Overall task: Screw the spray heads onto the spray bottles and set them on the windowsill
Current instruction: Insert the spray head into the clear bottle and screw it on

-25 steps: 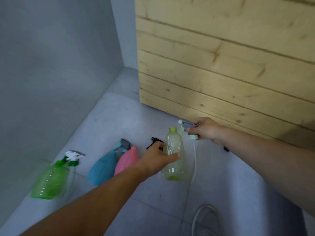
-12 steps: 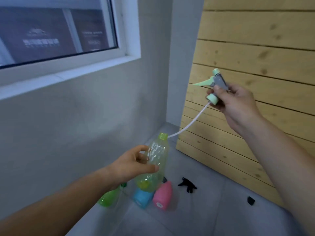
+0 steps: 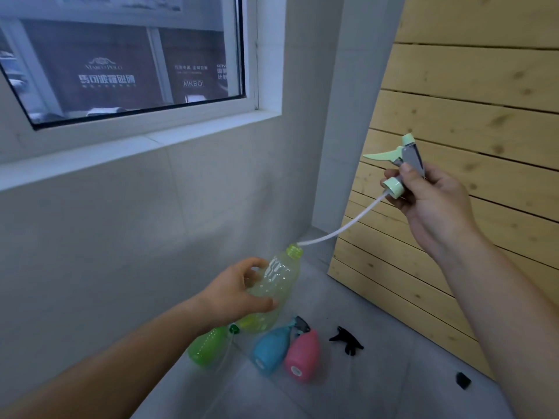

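My left hand grips a clear yellow-green spray bottle, held tilted in the air with its open neck toward the upper right. My right hand holds a mint-green and grey spray head up and to the right of the bottle. The head's white dip tube curves down, and its tip sits at the bottle's neck. The white windowsill runs across the upper left, under the window.
On the grey floor lie a green bottle, a blue bottle and a pink bottle, side by side. A loose black spray head and a small black piece lie to their right. A wooden plank wall stands at right.
Both hands lifted the bottle and the spray head from floor level. The head rose well above the bottle, with the tube's tip at the neck. The view swung up to the window.
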